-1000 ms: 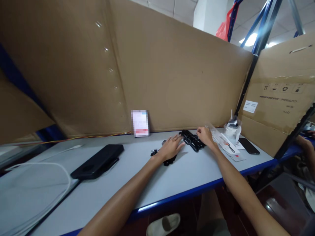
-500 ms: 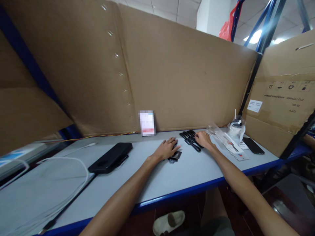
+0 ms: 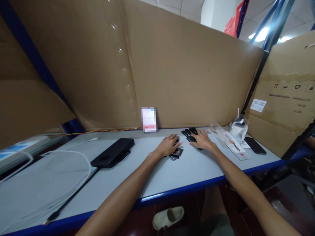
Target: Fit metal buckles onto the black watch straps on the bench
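My left hand (image 3: 169, 146) lies with its fingers spread over some small dark pieces (image 3: 176, 153), which stick out at its right and near side. Several black handled items (image 3: 188, 133) lie side by side at the table's back. Over their right part rests my right hand (image 3: 203, 140), palm down with its fingers apart. It hides much of them, so their exact shape cannot be made out. Both hands are low over the grey table (image 3: 162, 185).
A black power bank (image 3: 113, 152) and white cables (image 3: 86, 164) lie on the left. A blurred card (image 3: 149, 120) leans on the cardboard wall. To the right are clear-wrapped packets (image 3: 230, 142), a bagged cup (image 3: 238, 126) and a black phone (image 3: 255, 145).
My right hand has opened from a closed pose and now lies flatter over the black items. My left hand stays over the dark pieces. The whole view has shifted slightly.
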The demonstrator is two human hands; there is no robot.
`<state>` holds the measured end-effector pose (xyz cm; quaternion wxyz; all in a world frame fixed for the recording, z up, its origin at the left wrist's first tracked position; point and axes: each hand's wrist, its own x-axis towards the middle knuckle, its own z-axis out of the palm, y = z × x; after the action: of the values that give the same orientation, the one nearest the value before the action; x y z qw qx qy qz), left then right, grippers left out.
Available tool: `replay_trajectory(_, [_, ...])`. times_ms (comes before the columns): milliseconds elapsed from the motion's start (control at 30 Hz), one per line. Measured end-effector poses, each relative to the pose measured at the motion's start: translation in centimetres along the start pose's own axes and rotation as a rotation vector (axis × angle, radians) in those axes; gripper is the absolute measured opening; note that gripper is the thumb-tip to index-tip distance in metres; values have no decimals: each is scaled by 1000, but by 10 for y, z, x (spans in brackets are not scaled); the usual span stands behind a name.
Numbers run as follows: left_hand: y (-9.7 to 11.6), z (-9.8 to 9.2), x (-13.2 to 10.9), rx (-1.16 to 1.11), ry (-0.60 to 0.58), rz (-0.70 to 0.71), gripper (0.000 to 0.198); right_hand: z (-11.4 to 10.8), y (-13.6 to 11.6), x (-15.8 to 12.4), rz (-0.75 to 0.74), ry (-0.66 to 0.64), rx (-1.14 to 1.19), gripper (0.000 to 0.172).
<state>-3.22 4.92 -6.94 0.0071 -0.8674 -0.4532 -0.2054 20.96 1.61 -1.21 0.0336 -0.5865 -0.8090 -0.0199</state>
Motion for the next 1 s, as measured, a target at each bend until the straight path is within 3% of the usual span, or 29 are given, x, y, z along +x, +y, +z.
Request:
replay_trajectory(133, [-1, 2, 0, -22, 28, 22, 50, 1, 4, 1, 34, -35, 69, 80])
replay_trajectory(300, [-1, 0, 0, 4, -3, 25, 49, 1, 1, 1, 56, -92, 84, 78])
replay_trajectory(467, [-1, 1, 0, 13, -32, 4, 52, 5, 0, 3, 91, -84, 112, 92])
replay_trajectory(600, [0, 1, 0, 0, -26, 3, 52, 7, 5, 6, 88, -179, 146, 107])
replay_trajectory(800, [2, -2, 0, 26, -42, 13, 53, 9, 15, 7, 64, -85, 112, 98])
replay_trajectory(1000, [3, -2, 0, 30, -39, -10, 50, 2, 27, 5, 126, -147, 205, 105])
